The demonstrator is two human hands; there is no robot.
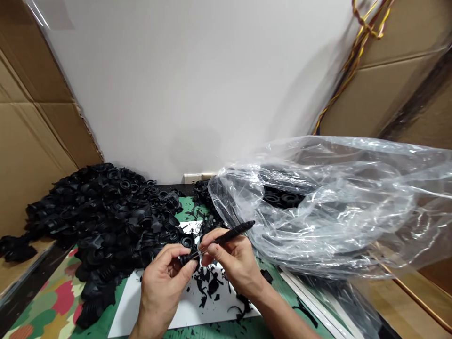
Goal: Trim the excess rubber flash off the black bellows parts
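Near the bottom middle, my left hand (164,285) pinches a small round black rubber part (184,259) between thumb and fingers. My right hand (235,263) grips a slim black-handled tool (235,232) like a pen, its thin metal tip pointing left and meeting the rubber part. Exactly what kind of tool it is, I cannot tell. Black rubber scraps (208,282) lie on a white sheet (129,301) beneath both hands. A large pile of ribbed black rubber parts (123,212) spreads to the left of my left hand.
A clear plastic bag (339,221) with black ring-shaped parts inside fills the right side. Cardboard (31,113) stands at the left, and more cardboard (399,80) at the right with twisted wires (353,56). A pale wall (197,84) rises behind the green work surface (95,325).
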